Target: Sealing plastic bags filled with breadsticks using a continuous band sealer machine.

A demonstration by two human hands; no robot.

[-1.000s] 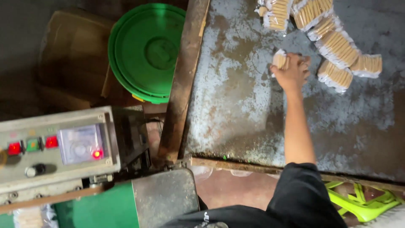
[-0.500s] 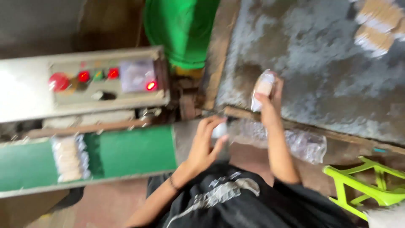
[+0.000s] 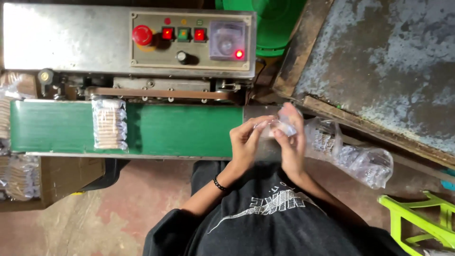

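Both hands, left hand (image 3: 246, 140) and right hand (image 3: 290, 142), pinch a clear packet (image 3: 278, 124) just right of the green conveyor belt (image 3: 185, 130), where a sealed biscuit pack (image 3: 109, 124) rides farther left.

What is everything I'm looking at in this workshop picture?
clear packet: one, held between both hands
sealed biscuit pack: one, tan, on the belt
conveyor belt: one, green
control panel: one, grey, red lights and buttons
plastic bags: a pile, clear, right of the hands
metal table: one, grey, worn, upper right
stool: one, lime green, lower right
left hand: on the packet
right hand: on the packet
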